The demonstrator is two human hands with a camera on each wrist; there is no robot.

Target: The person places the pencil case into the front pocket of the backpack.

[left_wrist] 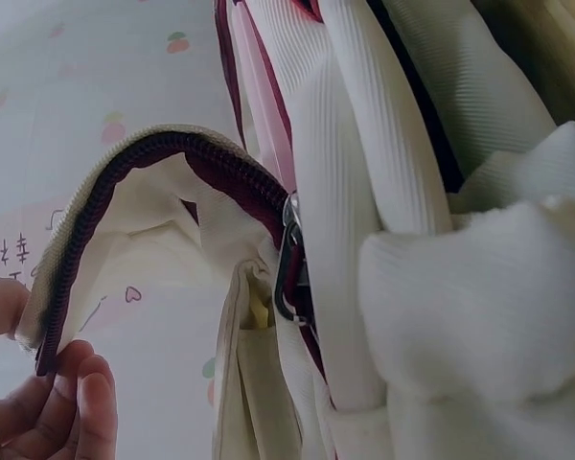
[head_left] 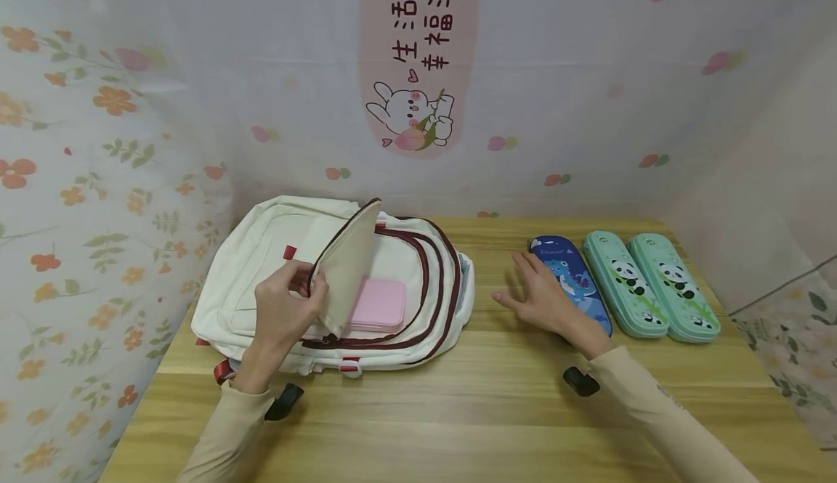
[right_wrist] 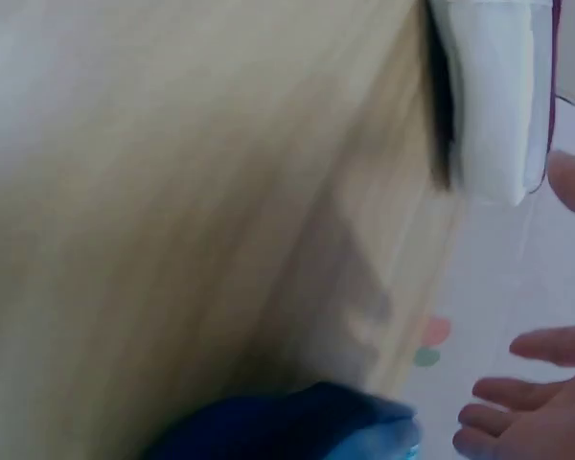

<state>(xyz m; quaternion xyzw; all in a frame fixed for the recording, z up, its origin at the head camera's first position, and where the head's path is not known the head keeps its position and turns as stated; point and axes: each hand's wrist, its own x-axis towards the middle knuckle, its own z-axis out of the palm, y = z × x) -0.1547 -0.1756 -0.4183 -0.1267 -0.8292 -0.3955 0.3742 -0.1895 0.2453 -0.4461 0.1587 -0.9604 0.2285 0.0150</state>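
Note:
A white backpack (head_left: pixel 261 250) with dark red zips lies on the table, its front pocket unzipped. My left hand (head_left: pixel 285 305) pinches the edge of the pocket flap (head_left: pixel 349 265) between thumb and fingers and holds it raised. Inside the pocket lies a flat pink item (head_left: pixel 379 303); its kind cannot be told. In the left wrist view the fingers (left_wrist: pixel 62 402) grip the zip-lined edge of the flap. My right hand (head_left: pixel 543 298), fingers spread and holding nothing, hovers by the dark blue dinosaur pencil case (head_left: pixel 575 287), partly covering it from the head camera.
Two mint green panda pencil cases (head_left: pixel 624 283) (head_left: pixel 676 290) lie side by side, right of the blue one. A wooden table (head_left: pixel 418 425) carries everything. Printed cloth (head_left: pixel 294 105) hangs behind and at both sides.

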